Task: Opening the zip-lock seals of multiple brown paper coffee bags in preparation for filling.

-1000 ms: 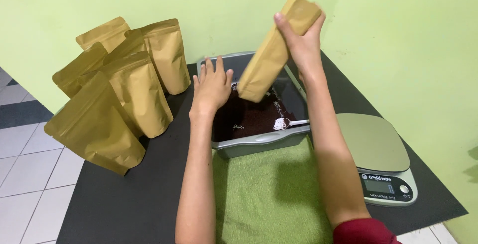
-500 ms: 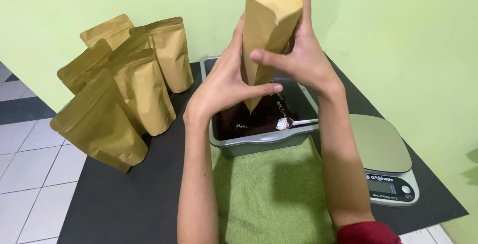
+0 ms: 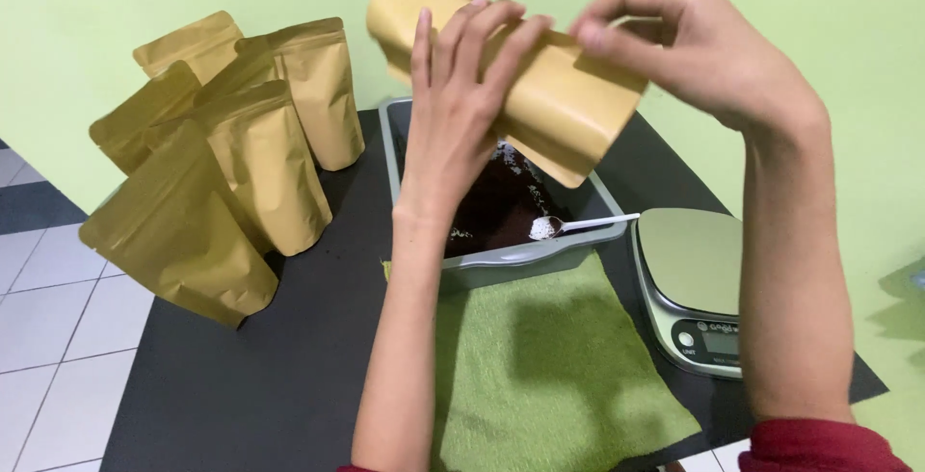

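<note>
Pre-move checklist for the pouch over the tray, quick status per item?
1. Both hands on pouch: ok. The left hand presses its face and the right hand pinches its upper edge; the kraft pouch is held tilted.
2. Pouch mouth open: cannot tell, the opening is hidden from this view.
3. Pouch above tray: ok, it hangs over the grey tray of dark grounds.
4. Spoon within reach: ok, the white spoon rests on the tray's right rim, bowl inward.
5. Scale free: ok, nothing sits on the scale platform.
6. Cloth in place: ok, the green cloth lies flat in front of the tray.
</note>
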